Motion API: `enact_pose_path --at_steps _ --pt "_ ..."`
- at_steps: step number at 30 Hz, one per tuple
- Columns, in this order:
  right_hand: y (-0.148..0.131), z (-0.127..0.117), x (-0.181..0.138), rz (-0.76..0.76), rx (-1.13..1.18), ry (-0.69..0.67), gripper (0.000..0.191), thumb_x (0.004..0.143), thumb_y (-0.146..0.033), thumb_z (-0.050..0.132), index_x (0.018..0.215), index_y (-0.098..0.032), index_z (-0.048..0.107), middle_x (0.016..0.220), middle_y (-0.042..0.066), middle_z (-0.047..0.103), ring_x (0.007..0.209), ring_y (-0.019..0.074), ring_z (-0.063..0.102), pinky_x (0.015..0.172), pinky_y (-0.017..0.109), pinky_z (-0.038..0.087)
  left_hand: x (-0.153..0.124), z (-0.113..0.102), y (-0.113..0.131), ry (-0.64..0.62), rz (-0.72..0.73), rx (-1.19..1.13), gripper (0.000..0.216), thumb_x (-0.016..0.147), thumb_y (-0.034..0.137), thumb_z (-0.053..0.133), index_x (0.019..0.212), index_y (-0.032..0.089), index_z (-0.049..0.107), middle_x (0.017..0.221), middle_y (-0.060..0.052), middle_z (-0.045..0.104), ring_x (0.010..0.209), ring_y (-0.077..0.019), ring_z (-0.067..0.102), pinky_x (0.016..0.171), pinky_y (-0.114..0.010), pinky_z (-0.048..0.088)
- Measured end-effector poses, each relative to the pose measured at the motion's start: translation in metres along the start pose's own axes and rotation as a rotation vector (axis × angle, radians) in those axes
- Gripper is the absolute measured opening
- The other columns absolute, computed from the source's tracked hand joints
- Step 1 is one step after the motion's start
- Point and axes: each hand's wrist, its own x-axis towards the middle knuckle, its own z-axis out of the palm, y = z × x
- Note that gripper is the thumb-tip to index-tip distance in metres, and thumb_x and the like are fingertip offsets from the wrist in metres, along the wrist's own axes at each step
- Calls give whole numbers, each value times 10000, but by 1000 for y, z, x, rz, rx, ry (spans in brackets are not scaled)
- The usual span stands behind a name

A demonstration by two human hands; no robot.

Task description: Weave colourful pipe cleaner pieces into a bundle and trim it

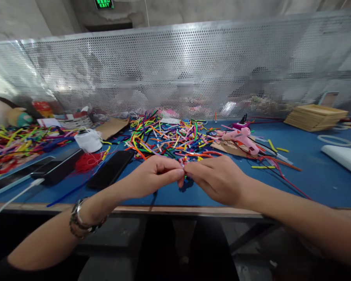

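Observation:
My left hand [154, 175] and my right hand [218, 177] meet above the front of the blue table [166, 199]. The fingertips of both are pinched together on a small multicoloured piece [183, 160]. Pink, white and red bits of it show above the fingers, with green and blue bits below; the rest is hidden and its kind is unclear. Right behind the hands spreads a heap of colourful pipe cleaners [169, 136]. Scissors with orange handles [203, 153] lie at its near edge, close to my right hand.
A pink glue gun [241, 138] rests on cardboard at right, near loose pipe cleaners. Left are a black phone [111, 169], red yarn [87, 162], a black box [58, 166] and another phone [17, 175]. Wooden trays [316, 117] stand far right. A perforated metal screen [175, 66] closes the back.

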Motion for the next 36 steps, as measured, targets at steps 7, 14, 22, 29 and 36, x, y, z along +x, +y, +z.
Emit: enact_pose_path --at_steps 7,14,22,29,36 --pt "-12 2 -8 391 1227 -189 239 849 -295 383 662 -163 450 502 -67 329 436 54 284 413 172 255 -5 -8 8 171 743 1060 271 865 141 352 691 146 560 451 51 504 393 -65 410 403 -224 256" --pt "-6 17 -10 361 1228 -119 238 866 -316 351 686 -178 420 476 -84 289 399 55 253 382 178 241 0 -12 2 218 818 1248 214 854 128 369 755 152 557 482 55 518 414 -64 435 404 -214 279" --pt "4 1 -7 -421 -447 325 187 824 -138 433 746 -138 602 502 -29 488 486 95 405 457 242 292 2 3 -9 -353 -61 -265 380 881 367 275 702 127 509 612 -2 499 509 -77 461 497 -179 401" --pt "4 -10 -5 -596 -536 316 197 819 -162 450 738 -169 630 521 -37 511 472 79 406 433 231 284 -4 13 -11 -331 -91 -319 332 863 312 328 673 127 528 523 34 439 462 -60 403 427 -150 324" --pt "6 13 -12 -175 -275 70 278 832 -108 328 655 -165 534 453 -31 479 407 89 340 419 250 183 1 13 -14 223 546 930 329 844 157 378 547 138 520 474 28 491 446 -83 432 455 -223 311"
